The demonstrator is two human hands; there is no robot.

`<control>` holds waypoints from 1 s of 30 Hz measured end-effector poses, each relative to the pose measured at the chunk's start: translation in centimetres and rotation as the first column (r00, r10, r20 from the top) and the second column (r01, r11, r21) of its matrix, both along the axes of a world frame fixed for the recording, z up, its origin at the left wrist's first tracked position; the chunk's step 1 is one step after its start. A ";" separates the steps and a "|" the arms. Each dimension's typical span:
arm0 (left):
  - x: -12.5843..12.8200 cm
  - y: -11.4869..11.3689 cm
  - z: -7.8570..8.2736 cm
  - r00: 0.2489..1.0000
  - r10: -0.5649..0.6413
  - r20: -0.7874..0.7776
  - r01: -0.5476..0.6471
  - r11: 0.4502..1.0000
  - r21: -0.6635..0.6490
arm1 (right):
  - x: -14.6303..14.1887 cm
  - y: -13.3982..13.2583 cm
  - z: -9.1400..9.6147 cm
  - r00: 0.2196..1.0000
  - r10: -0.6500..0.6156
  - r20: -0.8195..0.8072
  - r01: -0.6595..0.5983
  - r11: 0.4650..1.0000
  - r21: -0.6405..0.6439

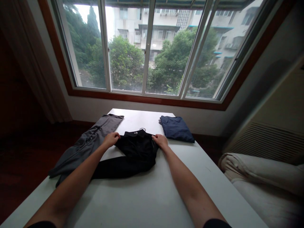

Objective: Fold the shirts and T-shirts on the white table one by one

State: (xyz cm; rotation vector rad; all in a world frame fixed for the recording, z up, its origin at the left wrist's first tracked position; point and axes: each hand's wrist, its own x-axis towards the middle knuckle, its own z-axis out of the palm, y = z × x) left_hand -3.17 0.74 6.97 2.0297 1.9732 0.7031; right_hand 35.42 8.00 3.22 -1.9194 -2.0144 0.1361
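A black collared shirt (pixel 140 147) lies partly bunched on the white table (pixel 133 199), its collar towards the window. One long dark part, which looks like a sleeve, stretches left under my left forearm. My left hand (pixel 111 139) is closed on the shirt's left shoulder, and my right hand (pixel 160 141) pinches its right shoulder. A thin dark loop (pixel 142 129) shows just beyond the collar; I cannot tell what it belongs to. Grey trousers (pixel 91 137) are spread lengthwise beside my left arm, partly hidden by it. Past my right hand lies a folded navy garment (pixel 177 128).
The table's far end stands near the wall below a wide window (pixel 144 63). On the right, beside the table, is a pale cushioned seat (pixel 263 177) near a slatted panel (pixel 263 142). A curtain (pixel 35 63) hangs at the left over dark flooring.
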 end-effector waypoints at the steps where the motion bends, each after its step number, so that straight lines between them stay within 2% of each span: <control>1: 0.0 0.0 -0.1 1.000 -0.009 0.001 0.009 1.000 -0.002 | -0.1 0.0 -0.1 1.000 0.006 -0.010 -0.006 0.999 0.034; 4: 0.0 0.2 -0.6 0.998 -0.056 -0.006 0.055 0.998 -0.018 | -0.7 -0.1 -0.3 0.997 0.079 -0.010 -0.077 0.987 0.138; 8: -0.2 0.6 -1.0 0.996 -0.088 -0.022 0.088 0.996 -0.033 | -1.4 -0.1 -0.3 0.973 0.230 0.015 -0.230 0.973 0.036; 10: -0.3 0.7 -1.1 0.997 -0.077 -0.031 0.076 0.996 -0.045 | -1.6 0.0 -0.4 0.971 0.239 0.024 -0.239 0.971 -0.004; 13: -0.6 0.8 -1.1 0.997 -0.060 -0.041 0.058 0.997 -0.050 | -1.2 0.4 -0.7 0.988 0.155 0.003 -0.156 0.988 0.018; 16: -0.9 0.9 -1.2 0.998 -0.043 -0.052 0.040 0.998 -0.053 | 0.2 1.0 -1.0 0.993 0.019 -0.116 -0.012 0.998 0.062; 20: -1.4 0.9 -1.3 0.997 -0.033 -0.076 0.027 0.997 -0.073 | 2.7 1.7 -1.3 0.929 -0.188 -0.319 0.228 0.969 0.091; 23: -1.5 0.9 -1.4 0.997 -0.018 -0.080 0.013 0.998 -0.067 | 3.3 1.8 -1.1 0.883 -0.241 -0.403 0.317 0.939 0.132; 26: -1.5 0.9 -1.6 0.997 -0.007 -0.076 0.002 0.998 -0.067 | 2.5 1.6 -0.7 0.914 -0.135 -0.382 0.241 0.940 0.243; 30: -1.3 0.9 -2.0 0.996 -0.058 -0.066 0.052 0.995 -0.084 | 0.1 0.9 -0.2 0.956 0.161 -0.246 -0.076 0.944 0.322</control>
